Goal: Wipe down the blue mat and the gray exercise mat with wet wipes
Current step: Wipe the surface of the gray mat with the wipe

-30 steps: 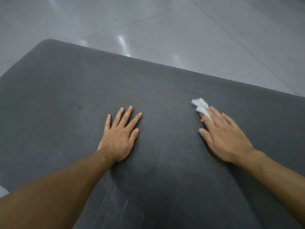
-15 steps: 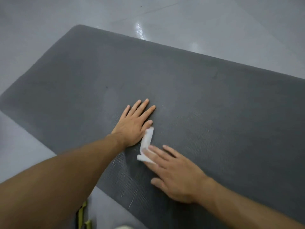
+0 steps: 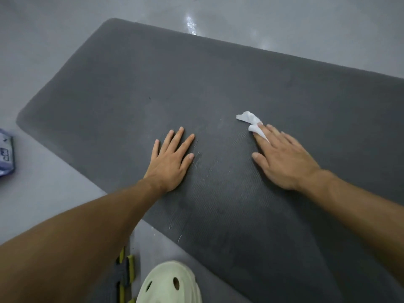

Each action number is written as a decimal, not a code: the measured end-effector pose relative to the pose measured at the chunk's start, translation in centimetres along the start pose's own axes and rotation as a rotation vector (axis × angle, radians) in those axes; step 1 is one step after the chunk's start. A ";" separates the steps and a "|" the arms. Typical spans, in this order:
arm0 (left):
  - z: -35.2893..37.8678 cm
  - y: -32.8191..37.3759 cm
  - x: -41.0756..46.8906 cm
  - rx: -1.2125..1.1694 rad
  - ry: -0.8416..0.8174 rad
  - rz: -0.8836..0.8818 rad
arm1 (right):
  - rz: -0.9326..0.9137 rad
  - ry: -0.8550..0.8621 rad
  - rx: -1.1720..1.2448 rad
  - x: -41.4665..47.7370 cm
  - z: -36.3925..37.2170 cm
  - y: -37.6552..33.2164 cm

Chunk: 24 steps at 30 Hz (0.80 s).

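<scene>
On gray mat nr edge, L grip flat, empty – R grip flat, pressing wipe.

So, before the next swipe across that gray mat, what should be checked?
1. Wet wipe pinned under the fingers of the right hand: ok.
2. Left hand flat, steadying the gray mat: ok.
3. Mat lying flat on the floor: ok where visible.
4. Wipe damp enough: cannot tell.
5. Packet on the floor holds spare wipes: cannot tell.
6. Blue mat done: cannot tell, not in view.
</scene>
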<state>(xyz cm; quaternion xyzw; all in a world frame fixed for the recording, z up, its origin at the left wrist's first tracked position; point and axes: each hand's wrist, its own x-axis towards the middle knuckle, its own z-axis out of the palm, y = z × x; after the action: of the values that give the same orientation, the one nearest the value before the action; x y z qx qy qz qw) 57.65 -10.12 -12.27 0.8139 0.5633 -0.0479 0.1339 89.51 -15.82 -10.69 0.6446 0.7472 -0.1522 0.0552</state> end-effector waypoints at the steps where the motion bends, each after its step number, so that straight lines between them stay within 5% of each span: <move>1: 0.1 0.3 -0.2 -0.001 0.009 -0.012 | -0.070 -0.018 -0.004 -0.8 0.2 -0.8; 8: 1.3 3.0 -1.3 -0.033 0.067 -0.022 | -0.713 -0.006 -0.089 -12.5 7.0 -6.7; 12: 1.8 4.3 -1.3 -0.058 0.091 -0.048 | -0.817 -0.006 -0.182 -16.6 9.0 -6.3; 15: 2.0 5.1 -1.3 -0.042 0.099 -0.004 | -0.659 0.027 -0.115 -15.6 7.9 -3.5; 21: 2.7 9.8 -1.2 -0.036 0.062 0.105 | 0.117 0.110 -0.044 -12.9 3.7 9.1; 24: 3.1 11.0 -1.0 -0.031 0.077 0.102 | 0.241 0.066 0.018 -13.0 2.7 12.1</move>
<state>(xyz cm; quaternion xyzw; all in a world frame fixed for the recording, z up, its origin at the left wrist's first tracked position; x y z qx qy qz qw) 67.72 -15.47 -13.17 0.8406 0.5266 -0.0008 0.1272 103.17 -27.48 -11.49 0.7348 0.6644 -0.1299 0.0426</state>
